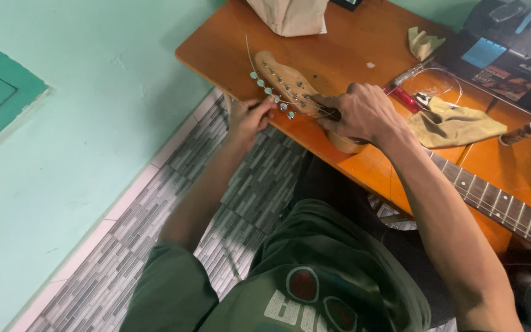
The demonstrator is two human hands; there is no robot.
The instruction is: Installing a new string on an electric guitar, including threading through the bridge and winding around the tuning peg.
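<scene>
A pale wooden guitar headstock [284, 83] with a row of small silvery-green tuning pegs lies flat near the front edge of the glossy orange wooden desk [351, 43], with the dark fretted neck [499, 206] running off to the lower right.

The left hand [248, 118] comes up from below the desk edge, and its fingers [265, 106] are pinched closed on one of the tuning pegs [276, 99] along the headstock's near side. The right hand [357, 114] lies over the base of the headstock where it meets the neck, its fingers curled down around the wood and onto the thin wire string [296, 103] that runs across the face; how tightly they press cannot be told.

Judging by its look, the headstock is stiff, solid wood, light on its own but tied to the weight of the whole guitar, so it is best steadied at the neck joint, as the right hand does. The pegs are small, smooth and likely slippery, calling for a fingertip pinch. The string is springy and thin, and its loose end [248, 52] curving up past the headstock tip looks sharp.

A crumpled olive-yellow cloth [456, 123], a red-handled tool [404, 97] and a beige paper bag [290, 15] sit further back on the desk.
</scene>
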